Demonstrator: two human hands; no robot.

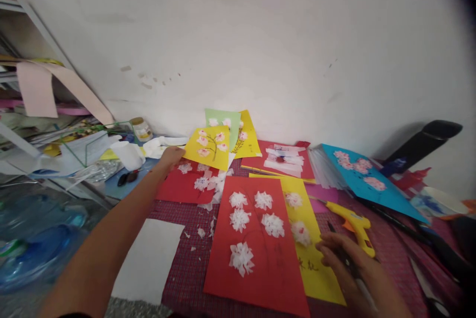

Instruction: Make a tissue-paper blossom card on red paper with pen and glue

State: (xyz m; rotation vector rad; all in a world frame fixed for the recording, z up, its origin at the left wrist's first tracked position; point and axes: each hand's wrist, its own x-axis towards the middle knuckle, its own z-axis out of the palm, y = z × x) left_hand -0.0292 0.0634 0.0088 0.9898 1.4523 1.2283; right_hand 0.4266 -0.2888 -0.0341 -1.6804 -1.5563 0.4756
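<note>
My left hand [170, 156] reaches far forward and grips the left edge of a yellow card with pink paper flowers [208, 146], lifted over a red sheet [178, 186]. My right hand [344, 253] rests near the table's front edge, fingers curled round a dark pen-like tool [336, 243], lying on a yellow sheet [316, 258]. Between the hands lies a red sheet with several white tissue flowers [256, 238]. A yellow glue gun [353, 224] lies just beyond my right hand.
A blue flower card [366, 177] leans on a paper stack at right. Green and yellow cards [238, 132] lean against the wall. A white sheet [148, 258] lies front left. A white cup [128, 153], a jar [141, 129] and cluttered shelves [44, 125] stand at left.
</note>
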